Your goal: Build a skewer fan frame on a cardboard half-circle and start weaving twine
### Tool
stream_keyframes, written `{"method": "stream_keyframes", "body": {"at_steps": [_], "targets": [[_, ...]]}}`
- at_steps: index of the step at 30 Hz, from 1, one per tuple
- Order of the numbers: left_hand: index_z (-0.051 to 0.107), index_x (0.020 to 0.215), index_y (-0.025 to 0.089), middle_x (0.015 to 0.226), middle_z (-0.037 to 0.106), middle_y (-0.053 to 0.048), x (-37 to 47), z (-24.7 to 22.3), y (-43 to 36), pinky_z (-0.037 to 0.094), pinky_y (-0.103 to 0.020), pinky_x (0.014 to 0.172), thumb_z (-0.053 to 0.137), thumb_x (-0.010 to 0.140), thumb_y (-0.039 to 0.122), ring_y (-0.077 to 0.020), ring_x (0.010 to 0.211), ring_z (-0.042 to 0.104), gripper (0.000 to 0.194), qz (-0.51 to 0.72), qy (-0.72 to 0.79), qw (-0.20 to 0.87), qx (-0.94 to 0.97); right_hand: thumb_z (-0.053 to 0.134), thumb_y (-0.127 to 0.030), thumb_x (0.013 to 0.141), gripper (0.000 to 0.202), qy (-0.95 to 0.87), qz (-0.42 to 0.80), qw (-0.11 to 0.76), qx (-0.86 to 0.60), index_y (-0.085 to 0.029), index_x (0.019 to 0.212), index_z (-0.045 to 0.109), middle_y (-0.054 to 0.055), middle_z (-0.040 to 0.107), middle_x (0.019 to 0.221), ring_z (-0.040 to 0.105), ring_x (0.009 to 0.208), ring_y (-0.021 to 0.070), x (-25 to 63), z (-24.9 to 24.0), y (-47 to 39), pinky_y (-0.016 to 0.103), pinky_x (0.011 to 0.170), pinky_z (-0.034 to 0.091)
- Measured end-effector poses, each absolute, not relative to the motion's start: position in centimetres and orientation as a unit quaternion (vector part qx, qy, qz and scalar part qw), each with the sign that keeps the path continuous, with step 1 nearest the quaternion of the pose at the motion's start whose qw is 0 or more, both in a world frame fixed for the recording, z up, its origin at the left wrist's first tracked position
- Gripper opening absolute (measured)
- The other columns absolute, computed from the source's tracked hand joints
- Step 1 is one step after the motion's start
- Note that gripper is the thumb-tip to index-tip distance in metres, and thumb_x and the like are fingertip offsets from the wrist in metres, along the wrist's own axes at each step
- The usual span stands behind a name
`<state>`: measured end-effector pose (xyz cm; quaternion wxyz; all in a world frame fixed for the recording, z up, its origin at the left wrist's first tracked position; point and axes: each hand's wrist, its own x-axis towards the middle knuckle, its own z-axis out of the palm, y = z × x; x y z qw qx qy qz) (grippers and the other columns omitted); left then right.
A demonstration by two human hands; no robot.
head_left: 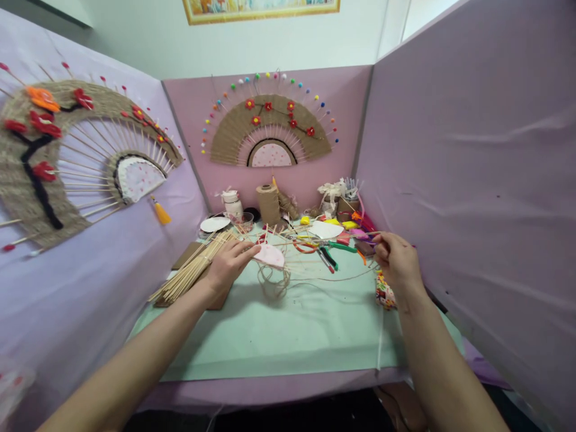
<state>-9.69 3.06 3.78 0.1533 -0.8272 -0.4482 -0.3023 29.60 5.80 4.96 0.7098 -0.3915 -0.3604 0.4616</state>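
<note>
My left hand [231,261] grips the edge of a pale pink half-round piece [270,256], from which a few thin sticks stand up. Out to the right, my right hand [396,255] is closed in a pinch on a strand of twine [333,239] stretched between the two hands. More of the twine lies in loose loops [273,283] just below the pink piece. Beside my left hand rests a bundle of thin wooden sticks [193,270]. Green-handled pliers [339,246] lie between the hands, beyond the slack strand.
Along the back stand a white bottle [233,206], a brown spool [269,204] and a jar of sticks [350,204]. White cut shapes [325,230] lie among tools and coloured clay packs. Fan decorations [270,126] hang on the left and back panels. A colourful pouch [384,293] lies below my right hand.
</note>
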Motion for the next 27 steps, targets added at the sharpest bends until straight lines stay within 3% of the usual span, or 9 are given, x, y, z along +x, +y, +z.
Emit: {"method": "stream_keyframes", "body": {"at_steps": [6,10,13,17,22,27], "targets": [[0.075,0.092,0.024,0.099,0.075,-0.011,-10.1,5.2,1.8,0.050,-0.042,0.093,0.050,0.092,0.037,-0.0217,0.098,0.067,0.028,-0.414,-0.398,-0.049,-0.817,0.064,-0.025,0.059,0.011,-0.356,0.506,0.681,-0.392,-0.017,0.056,0.057,-0.010,0.033,0.036,0.019,0.034,0.0018,30.9,4.8,7.9,0.017,0.032,0.012],[0.076,0.091,0.020,0.109,0.073,-0.015,-11.0,7.7,1.4,0.052,-0.043,0.093,0.074,0.072,0.051,-0.0291,0.103,0.067,0.036,-0.455,-0.435,-0.193,-0.753,0.065,-0.025,0.060,0.013,-0.353,0.525,0.665,-0.397,-0.018,0.058,0.055,-0.011,0.032,0.036,0.019,0.033,0.0019,30.5,4.3,9.6,0.017,0.031,0.013],[0.075,0.084,0.018,0.105,0.073,-0.013,-11.7,8.7,1.9,0.051,-0.046,0.095,0.082,0.064,0.047,-0.0291,0.102,0.066,0.036,-0.518,-0.447,-0.319,-0.656,0.065,-0.027,0.062,0.015,-0.352,0.548,0.645,-0.400,-0.018,0.059,0.053,-0.012,0.031,0.036,0.018,0.032,0.0022,29.6,3.9,11.0,0.017,0.030,0.014],[0.070,0.084,0.018,0.090,0.074,-0.004,-11.2,9.1,2.8,0.054,-0.044,0.092,0.084,0.065,0.029,-0.0196,0.091,0.068,0.026,-0.651,-0.363,-0.485,-0.458,0.063,-0.027,0.064,0.015,-0.347,0.571,0.620,-0.412,-0.018,0.061,0.052,-0.012,0.030,0.036,0.017,0.031,0.0021,28.4,3.3,12.2,0.017,0.030,0.013],[0.063,0.079,0.016,0.074,0.070,0.000,-8.5,10.2,4.0,0.057,-0.027,0.081,0.066,0.081,0.011,-0.0103,0.074,0.067,0.006,-0.770,-0.287,-0.517,-0.238,0.062,-0.028,0.066,0.014,-0.345,0.576,0.596,-0.440,-0.018,0.062,0.053,-0.012,0.029,0.036,0.016,0.031,0.0020,27.8,2.0,11.8,0.016,0.030,0.011],[0.057,0.078,0.016,0.073,0.068,-0.001,-7.0,11.9,6.3,0.057,-0.033,0.082,0.057,0.082,0.007,-0.0132,0.075,0.069,0.010,-0.830,-0.300,-0.432,-0.184,0.064,-0.030,0.065,0.016,-0.355,0.571,0.577,-0.464,-0.018,0.062,0.054,-0.011,0.031,0.037,0.017,0.031,0.0020,28.1,0.8,10.1,0.016,0.031,0.011]]}}
